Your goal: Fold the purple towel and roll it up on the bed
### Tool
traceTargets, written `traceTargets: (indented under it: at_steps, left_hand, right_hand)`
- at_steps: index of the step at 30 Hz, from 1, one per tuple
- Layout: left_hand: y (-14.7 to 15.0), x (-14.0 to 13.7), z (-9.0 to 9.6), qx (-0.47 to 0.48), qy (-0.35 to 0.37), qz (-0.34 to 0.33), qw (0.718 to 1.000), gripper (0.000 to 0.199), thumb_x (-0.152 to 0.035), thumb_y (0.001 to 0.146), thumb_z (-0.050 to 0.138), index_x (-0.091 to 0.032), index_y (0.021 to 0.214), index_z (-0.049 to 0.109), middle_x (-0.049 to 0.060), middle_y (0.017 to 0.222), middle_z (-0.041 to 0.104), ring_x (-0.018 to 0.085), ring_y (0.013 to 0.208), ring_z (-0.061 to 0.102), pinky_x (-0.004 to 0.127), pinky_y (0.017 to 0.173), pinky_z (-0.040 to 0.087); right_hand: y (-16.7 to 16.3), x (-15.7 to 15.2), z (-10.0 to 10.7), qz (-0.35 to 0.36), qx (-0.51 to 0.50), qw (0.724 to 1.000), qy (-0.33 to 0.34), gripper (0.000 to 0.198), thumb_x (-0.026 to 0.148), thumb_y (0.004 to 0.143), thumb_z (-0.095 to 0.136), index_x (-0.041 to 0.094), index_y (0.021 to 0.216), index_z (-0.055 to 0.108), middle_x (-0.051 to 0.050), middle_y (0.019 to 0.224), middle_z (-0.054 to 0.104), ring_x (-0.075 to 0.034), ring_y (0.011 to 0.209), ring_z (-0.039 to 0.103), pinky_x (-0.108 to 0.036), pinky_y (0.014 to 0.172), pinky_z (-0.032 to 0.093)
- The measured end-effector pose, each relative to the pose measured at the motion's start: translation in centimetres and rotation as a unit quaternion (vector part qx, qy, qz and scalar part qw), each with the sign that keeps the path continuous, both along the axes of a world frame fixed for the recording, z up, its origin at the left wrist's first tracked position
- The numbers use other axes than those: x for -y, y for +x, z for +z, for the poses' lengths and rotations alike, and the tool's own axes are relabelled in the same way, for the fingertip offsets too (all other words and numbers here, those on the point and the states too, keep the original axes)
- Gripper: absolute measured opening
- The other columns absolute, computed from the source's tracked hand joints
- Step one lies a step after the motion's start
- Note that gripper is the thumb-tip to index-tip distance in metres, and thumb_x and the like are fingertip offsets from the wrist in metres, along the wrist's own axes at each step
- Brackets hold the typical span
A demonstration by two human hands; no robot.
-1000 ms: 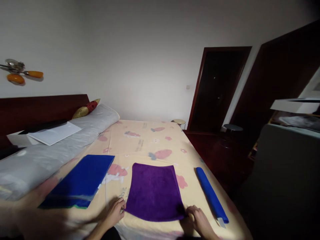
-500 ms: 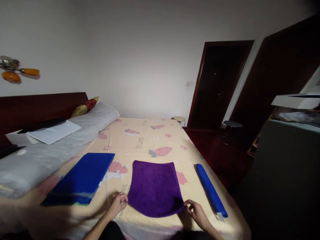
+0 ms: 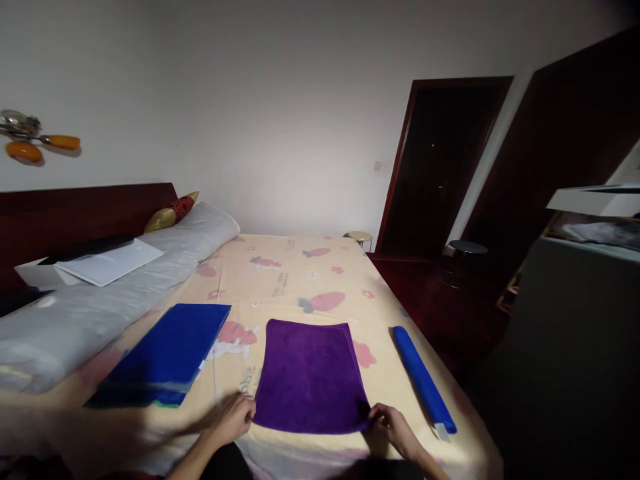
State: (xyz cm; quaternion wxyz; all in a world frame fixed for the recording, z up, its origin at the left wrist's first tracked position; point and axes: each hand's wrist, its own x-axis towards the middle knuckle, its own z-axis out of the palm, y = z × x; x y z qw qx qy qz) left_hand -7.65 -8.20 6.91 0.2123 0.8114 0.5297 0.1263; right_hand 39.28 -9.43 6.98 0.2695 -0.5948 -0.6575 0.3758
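1. Pale walls point(image 3: 280, 133) rise beyond the bed point(image 3: 285, 250), whose cream sheet carries pink carrots and flowers; taking the purple cloth as the dial's centre, a dark door point(image 3: 447, 167) stands between 1 and 2 o'clock.
2. Spread flat on the bed right before me is that purple cloth point(image 3: 310, 377), roughly square.
3. At 8 o'clock, my left hand point(image 3: 239, 419) has its fingers curled closed on the cloth's near-left corner.
4. At 4 o'clock, my right hand point(image 3: 393, 427) pinches the near-right corner between thumb and fingers.
5. Toward 9 o'clock lies a folded blue cloth point(image 3: 165, 353), well apart from the purple one.
6. Around 3 o'clock rests a rolled blue cloth point(image 3: 424, 380), a white tag point(image 3: 443, 432) at its near end.
7. Near 10 o'clock, I see a long grey pillow point(image 3: 125, 287).
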Motion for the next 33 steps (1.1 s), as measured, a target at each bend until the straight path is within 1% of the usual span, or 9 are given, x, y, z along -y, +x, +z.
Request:
traceTargets:
  at_steps: [4,7,10,13,17,22,26,30,33]
  left_hand:
    - [-0.4,-0.2,-0.3,-0.021,-0.007,0.018,1.0,0.027,0.001,0.062,0.047,-0.023,0.072,0.052,0.0,0.083,0.063,0.015,0.087,0.057,0.029,0.084,0.042]
    - [-0.4,-0.1,-0.2,-0.03,-0.02,0.023,0.999,0.025,0.001,0.06,0.049,-0.023,0.069,0.051,-0.002,0.081,0.062,0.014,0.085,0.056,0.027,0.081,0.041]
    - [-0.3,-0.1,0.0,-0.035,-0.036,0.025,0.998,0.026,0.0,0.058,0.05,-0.024,0.068,0.05,-0.003,0.081,0.061,0.014,0.086,0.055,0.026,0.08,0.039]
    - [-0.2,-0.1,0.1,-0.034,-0.055,0.042,0.997,0.027,0.0,0.055,0.05,-0.023,0.07,0.049,-0.003,0.083,0.059,0.013,0.088,0.054,0.024,0.082,0.039]
    - [0.0,-0.1,0.9,-0.027,-0.08,0.081,0.993,0.023,-0.004,0.054,0.051,-0.023,0.067,0.047,-0.005,0.079,0.057,0.013,0.083,0.054,0.025,0.077,0.039]
    - [0.3,0.1,2.0,-0.008,-0.095,0.099,0.991,0.02,-0.006,0.053,0.052,-0.022,0.062,0.044,-0.006,0.074,0.057,0.012,0.08,0.054,0.024,0.072,0.038]
    - [0.6,0.1,2.3,0.001,-0.092,0.125,0.988,0.018,-0.006,0.056,0.052,-0.022,0.063,0.046,-0.006,0.07,0.054,0.012,0.076,0.053,0.024,0.07,0.037]
    - [1.0,-0.4,2.4,0.003,-0.073,0.164,0.984,0.021,-0.002,0.059,0.049,-0.023,0.063,0.046,-0.007,0.063,0.048,0.012,0.071,0.051,0.023,0.07,0.037]
    - [1.4,-1.0,2.3,0.002,-0.054,0.196,0.979,0.023,0.0,0.062,0.047,-0.023,0.066,0.047,-0.007,0.064,0.047,0.011,0.069,0.051,0.023,0.069,0.036]
  right_hand:
    - [0.4,0.1,-0.2,0.008,0.009,1.0,-0.006,0.041,0.018,0.048,0.042,0.021,0.081,0.066,0.0,0.075,0.072,-0.016,0.068,0.06,-0.029,0.067,0.043]
    - [0.6,0.1,-0.5,0.008,0.01,1.0,-0.007,0.037,0.019,0.049,0.042,0.021,0.077,0.067,-0.001,0.074,0.072,-0.017,0.07,0.061,-0.029,0.067,0.043]
    - [0.6,0.0,-0.8,0.005,0.004,1.0,-0.014,0.034,0.021,0.049,0.042,0.02,0.074,0.066,-0.001,0.071,0.07,-0.017,0.066,0.059,-0.029,0.064,0.043]
    - [0.6,0.0,-0.6,0.004,-0.009,1.0,-0.03,0.033,0.022,0.049,0.043,0.02,0.073,0.065,0.0,0.066,0.067,-0.016,0.062,0.056,-0.029,0.062,0.042]
    - [0.7,0.0,0.0,0.001,-0.031,0.998,-0.055,0.029,0.023,0.048,0.045,0.021,0.071,0.062,0.002,0.061,0.063,-0.014,0.059,0.054,-0.028,0.059,0.042]
    - [0.6,0.0,0.1,-0.005,-0.052,0.996,-0.073,0.027,0.027,0.048,0.045,0.021,0.07,0.06,0.002,0.059,0.059,-0.014,0.057,0.052,-0.029,0.057,0.042]
    - [0.5,0.0,-0.2,-0.017,-0.051,0.997,-0.052,0.025,0.028,0.05,0.047,0.022,0.071,0.06,0.001,0.062,0.062,-0.016,0.062,0.055,-0.03,0.061,0.044]
    - [0.3,-0.3,-0.2,-0.039,-0.036,0.998,-0.019,0.022,0.033,0.058,0.046,0.023,0.074,0.058,0.0,0.065,0.063,-0.017,0.061,0.056,-0.031,0.061,0.044]
    - [0.1,-0.4,0.0,-0.047,-0.01,0.999,0.005,0.022,0.036,0.065,0.043,0.023,0.077,0.056,-0.001,0.069,0.064,-0.017,0.06,0.056,-0.032,0.059,0.044]
